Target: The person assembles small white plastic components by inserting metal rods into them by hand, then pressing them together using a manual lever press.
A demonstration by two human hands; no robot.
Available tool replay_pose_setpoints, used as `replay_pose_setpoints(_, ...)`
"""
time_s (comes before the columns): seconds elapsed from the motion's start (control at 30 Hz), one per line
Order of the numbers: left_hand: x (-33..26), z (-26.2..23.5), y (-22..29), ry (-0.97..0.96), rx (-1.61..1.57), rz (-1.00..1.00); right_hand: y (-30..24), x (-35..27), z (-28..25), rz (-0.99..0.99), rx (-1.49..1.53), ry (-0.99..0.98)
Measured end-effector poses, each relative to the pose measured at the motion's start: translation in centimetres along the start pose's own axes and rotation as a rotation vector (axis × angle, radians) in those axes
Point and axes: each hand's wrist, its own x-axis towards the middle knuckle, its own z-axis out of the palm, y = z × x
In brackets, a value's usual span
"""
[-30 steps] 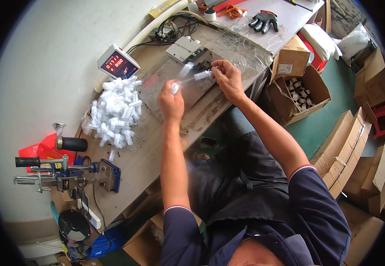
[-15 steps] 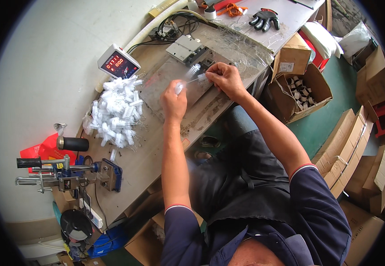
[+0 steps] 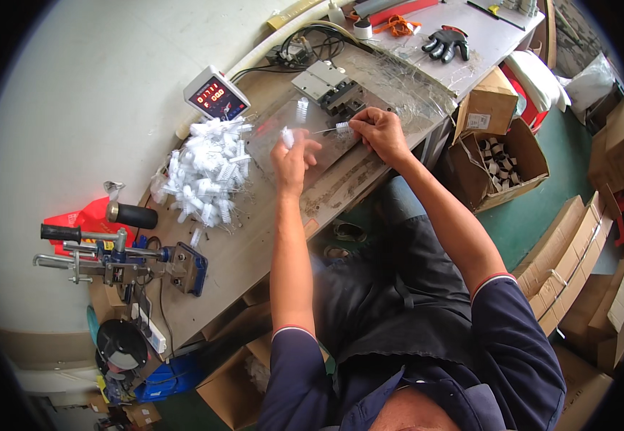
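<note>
Between the fingertips of my right hand (image 3: 382,136) is a small white bristle brush (image 3: 342,128), its thin wire stem pointing toward my left hand. My left hand (image 3: 292,164) has a white bristle brush (image 3: 287,136) at its thumb and forefinger, while its other fingers stretch out, slightly blurred. Just beyond both hands, another white brush (image 3: 303,110) shows against the metal plate; whether it lies there is unclear. A grey metal fixture block (image 3: 321,80) with a dark clamp part stands behind it. Left of my left hand rises a heap of white wire brushes (image 3: 208,169).
A counter display (image 3: 216,97) with red digits stands behind the heap. At the left is a lever-handled bench press (image 3: 121,258). A black-and-red glove (image 3: 447,44) lies far right on the table (image 3: 182,316). Cardboard boxes (image 3: 510,169) stand beyond the right edge.
The view has shifted, so the scene sits further right. The fingers of my left hand have loosened and spread. My right hand keeps its pinch on the brush.
</note>
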Motion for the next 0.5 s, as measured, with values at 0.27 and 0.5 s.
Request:
replay_pose_setpoints(0.27,-4.1,0.1,-0.6,0.204,-0.065,0.053,-0.1,-0.7,0.1,-0.050,0.080,-0.107)
replay_pose_setpoints(0.5,-14.9,-2.4,1.5,0.557,-0.096,0.194,-0.2,-6.7,3.8,-0.020,0.045,-0.328)
